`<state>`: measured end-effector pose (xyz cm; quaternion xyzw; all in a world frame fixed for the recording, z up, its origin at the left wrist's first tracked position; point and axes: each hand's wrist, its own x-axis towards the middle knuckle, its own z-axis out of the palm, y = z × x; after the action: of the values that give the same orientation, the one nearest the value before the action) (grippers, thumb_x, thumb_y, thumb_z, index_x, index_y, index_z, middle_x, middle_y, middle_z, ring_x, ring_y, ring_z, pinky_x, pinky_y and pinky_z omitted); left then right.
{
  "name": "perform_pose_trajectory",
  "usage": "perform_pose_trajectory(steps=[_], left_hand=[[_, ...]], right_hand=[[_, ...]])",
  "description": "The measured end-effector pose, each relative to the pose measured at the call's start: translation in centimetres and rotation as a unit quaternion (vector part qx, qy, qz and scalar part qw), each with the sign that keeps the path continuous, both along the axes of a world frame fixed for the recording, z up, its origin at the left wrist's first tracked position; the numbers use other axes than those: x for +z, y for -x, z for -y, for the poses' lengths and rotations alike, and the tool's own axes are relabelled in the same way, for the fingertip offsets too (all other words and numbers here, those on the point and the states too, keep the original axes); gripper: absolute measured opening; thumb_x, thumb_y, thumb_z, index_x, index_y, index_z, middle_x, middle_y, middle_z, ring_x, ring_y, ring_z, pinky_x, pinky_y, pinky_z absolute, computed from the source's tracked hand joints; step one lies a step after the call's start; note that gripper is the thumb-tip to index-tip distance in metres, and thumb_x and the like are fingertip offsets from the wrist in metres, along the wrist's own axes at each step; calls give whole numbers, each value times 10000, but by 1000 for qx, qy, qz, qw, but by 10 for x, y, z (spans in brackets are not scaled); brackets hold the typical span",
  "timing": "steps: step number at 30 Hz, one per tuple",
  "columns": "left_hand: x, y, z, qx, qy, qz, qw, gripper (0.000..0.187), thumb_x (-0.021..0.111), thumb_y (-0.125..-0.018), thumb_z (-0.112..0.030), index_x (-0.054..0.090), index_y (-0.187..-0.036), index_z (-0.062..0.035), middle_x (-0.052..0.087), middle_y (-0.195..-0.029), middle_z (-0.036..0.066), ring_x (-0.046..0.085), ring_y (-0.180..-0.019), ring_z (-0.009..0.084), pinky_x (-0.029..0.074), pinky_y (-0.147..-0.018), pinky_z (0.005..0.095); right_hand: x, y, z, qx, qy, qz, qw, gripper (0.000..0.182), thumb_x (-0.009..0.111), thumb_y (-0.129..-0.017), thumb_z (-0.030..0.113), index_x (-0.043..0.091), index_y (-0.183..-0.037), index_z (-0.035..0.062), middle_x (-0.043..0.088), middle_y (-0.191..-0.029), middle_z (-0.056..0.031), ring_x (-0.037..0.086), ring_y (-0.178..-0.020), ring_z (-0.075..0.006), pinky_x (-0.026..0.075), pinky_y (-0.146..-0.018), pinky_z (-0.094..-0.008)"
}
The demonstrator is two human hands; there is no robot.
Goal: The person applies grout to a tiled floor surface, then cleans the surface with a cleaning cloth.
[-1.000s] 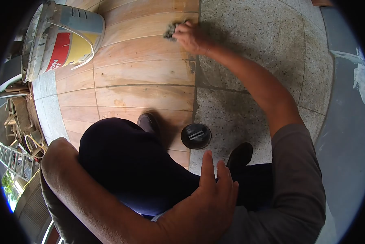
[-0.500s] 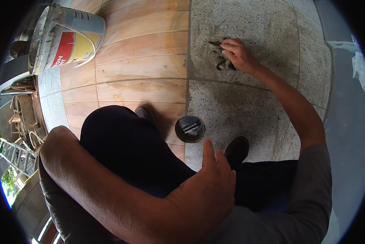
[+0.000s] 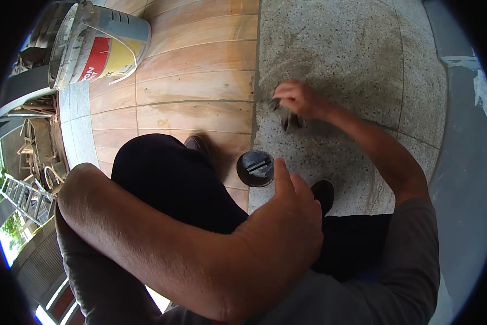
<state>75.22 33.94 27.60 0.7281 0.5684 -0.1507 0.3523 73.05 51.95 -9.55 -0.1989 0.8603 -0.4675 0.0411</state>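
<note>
My right hand (image 3: pixel 300 100) is closed around a crumpled, dirty grey rag (image 3: pixel 292 120) and presses it to the speckled grey floor tiles (image 3: pixel 330 151), near their joint with the wood-look tiles. The rag and fingers are slightly blurred. My left hand (image 3: pixel 289 216) hovers over my lap with index finger extended and nothing visible in its grasp; its palm side is hidden. Just beyond its fingertip is a small round dark container (image 3: pixel 256 169) on the floor, with pale strips showing inside it.
A paint-splashed bucket (image 3: pixel 105 46) with a wire handle stands on the wood-look tiles (image 3: pixel 194 86) at upper left. My shoes (image 3: pixel 323 196) flank the small container. A ladder (image 3: pixel 26 199) and wooden pieces lie far left. A grey wall (image 3: pixel 463 162) runs along the right.
My right hand has moved the rag down and left across the grey tiles, towards me and the tile joint. My left hand has shifted slightly up and right. The view has tilted a little.
</note>
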Motion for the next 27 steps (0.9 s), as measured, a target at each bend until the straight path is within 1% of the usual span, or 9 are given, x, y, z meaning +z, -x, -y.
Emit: perform_pose_trajectory(steps=[3,6,11,14,16,18,20,23,27], left_hand=[[2,-10,8,-23,-9,47,999,429,584,-930,-257,695,-1220,38,630,-1289,282,579,-1265,439,460,-1017,681],[-2,-13,6,-34,8,44,998,426,586,-928,-254,698,-1221,33,630,-1287,284,580,-1263,442,465,-1011,680],[-7,0,-6,1,25,15,1000,438,587,-930,-269,696,-1222,39,626,-1296,284,574,-1270,444,454,-1030,675],[-3,1,0,10,11,1,1000,447,589,-929,-284,699,-1216,41,628,-1291,277,564,-1283,443,447,-1038,673],[1,-6,9,4,7,16,1000,453,591,-927,-293,698,-1218,38,631,-1283,274,566,-1283,440,450,-1038,670],[17,-5,9,-7,27,25,999,418,623,-878,-300,727,-1149,0,643,-1202,227,575,-1229,407,431,-1036,657],[35,-1,2,-17,44,26,999,386,650,-835,-296,736,-1108,-37,660,-1112,179,593,-1163,364,414,-1038,632],[11,-5,9,-13,4,28,1000,520,561,-961,-261,573,-1391,30,678,-1204,250,625,-1213,370,466,-1063,588],[5,-9,14,-35,12,-13,999,456,590,-924,-312,705,-1204,29,635,-1273,276,585,-1262,432,459,-1036,659]], right_hand=[[-2,21,-35,-178,-20,-80,981,226,631,-908,124,732,-1065,-2,665,-1134,-133,599,-1094,-299,488,-991,-410],[-10,29,-2,-145,-140,-203,958,197,632,-903,122,735,-1032,14,645,-1069,-110,585,-1049,-277,492,-961,-418],[3,-4,64,102,-168,-133,971,171,631,-894,89,712,-1020,6,640,-1152,-122,589,-1083,-292,503,-942,-386],[1,-14,41,76,23,-37,996,184,615,-904,93,713,-1023,-7,658,-1121,-131,608,-1058,-285,502,-950,-372],[12,-4,9,-45,32,81,995,190,615,-940,134,715,-1001,-15,684,-1101,-155,644,-1039,-305,529,-933,-402],[20,23,-21,-186,43,52,980,202,625,-953,143,720,-1028,-17,684,-1111,-156,651,-1021,-303,534,-903,-408],[-13,59,-43,-293,-3,-112,950,175,654,-938,148,724,-1008,3,670,-1068,-133,629,-982,-307,525,-865,-426],[-26,76,-21,-306,-193,-229,904,190,690,-928,112,715,-1071,-11,642,-1071,-107,592,-990,-297,508,-889,-433],[-11,36,61,-171,-214,-217,937,174,704,-844,80,722,-1012,38,618,-1033,-90,555,-979,-288,491,-871,-405]])
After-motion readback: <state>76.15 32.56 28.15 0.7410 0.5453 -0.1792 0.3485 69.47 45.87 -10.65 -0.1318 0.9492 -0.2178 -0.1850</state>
